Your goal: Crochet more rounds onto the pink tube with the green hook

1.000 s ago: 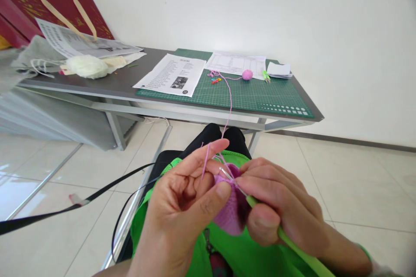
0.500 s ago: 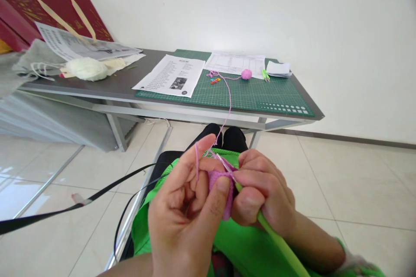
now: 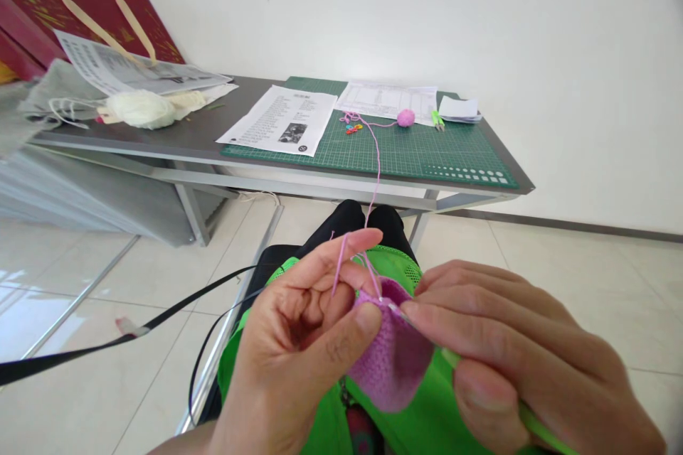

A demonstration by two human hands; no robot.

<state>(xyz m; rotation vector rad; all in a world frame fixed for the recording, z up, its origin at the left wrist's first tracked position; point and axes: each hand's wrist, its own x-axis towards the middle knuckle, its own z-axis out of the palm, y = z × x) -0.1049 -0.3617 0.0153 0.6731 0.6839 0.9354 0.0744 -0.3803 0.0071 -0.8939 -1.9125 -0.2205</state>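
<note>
In the head view, a crochet stitch appears in hand at the rim of the pink piece (image 3: 388,373), pinched by the left hand (image 3: 285,341), its index finger extended under yarn (image 3: 340,263); drawing a loop calls for even tension. Close beside, the right hand (image 3: 512,341) grips the green-handled hook (image 3: 541,429), slanted inward.

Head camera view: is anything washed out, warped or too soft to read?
Head view: bright glare whitens the glossy pale floor tiles at far left; the white wall darkens at the upper right corner; the right hand looks stretched, perhaps by a wide lens; the white printed sheet's small text is illegible.
</note>
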